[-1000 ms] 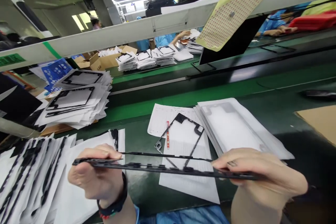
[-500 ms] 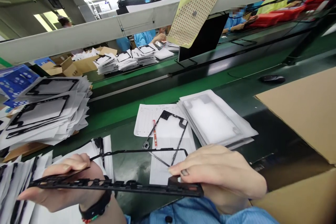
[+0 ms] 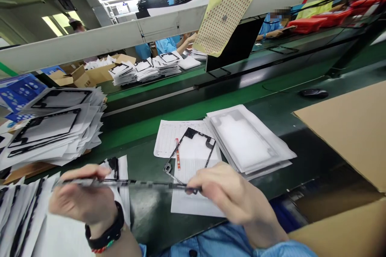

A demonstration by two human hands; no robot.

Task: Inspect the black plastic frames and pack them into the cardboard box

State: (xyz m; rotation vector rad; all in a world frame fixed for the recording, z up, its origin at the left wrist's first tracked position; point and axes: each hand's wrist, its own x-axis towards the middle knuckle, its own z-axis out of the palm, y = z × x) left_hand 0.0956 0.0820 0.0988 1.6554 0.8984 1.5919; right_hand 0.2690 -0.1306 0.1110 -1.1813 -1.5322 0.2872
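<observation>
Between my two hands a thin black plastic frame is held nearly edge-on, blurred by motion. My left hand, with a black wristband, grips its left end between thumb and fingers. At the other end my right hand pinches the corner. Behind the right hand, a second black frame lies on white paper, partly covered by that hand. A red-and-white strip rests beside it on a printed sheet. To the right sits a stack of translucent white sleeves, with a frame shape showing through the top one.
Stacks of white sleeves with black frames stand at left, more at lower left. A cardboard box is on the right, a computer mouse behind it. A yellow perforated sheet hangs from the crossbar. Co-workers sit beyond.
The held frame has turned from a slanted view to nearly edge-on and risen a little. My right hand has moved left and its fingers have closed on the corner.
</observation>
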